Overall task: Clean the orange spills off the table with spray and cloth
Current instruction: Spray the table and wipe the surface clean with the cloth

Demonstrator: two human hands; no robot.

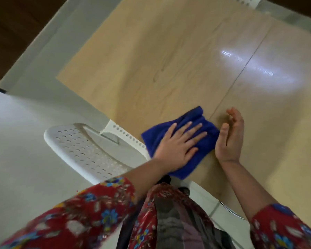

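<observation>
Closest to me is the person's red flowered sleeve (79, 212), and from it the left arm reaches forward to the blue cloth (153, 139). The cloth lies crumpled on the pale wooden surface (169, 60), at the near edge of it. The left hand (178, 144) rests flat on top of the cloth, its fingers (194, 129) straight and spread apart, pressing the cloth down. The right hand (230, 137) stands on its side just right of the cloth, palm turned toward it, and it seems to touch the cloth's edge. Its fingers (235, 115) are close together and lightly bent, and they hold nothing. A thin seam (241, 72) in the surface runs away from the cloth to the far right, and a bright patch of reflected light (258, 69) lies across it, well beyond the cloth. To the left of the cloth stands a white chair (79, 146) with many small holes, its back just beside the cloth's left corner.
</observation>
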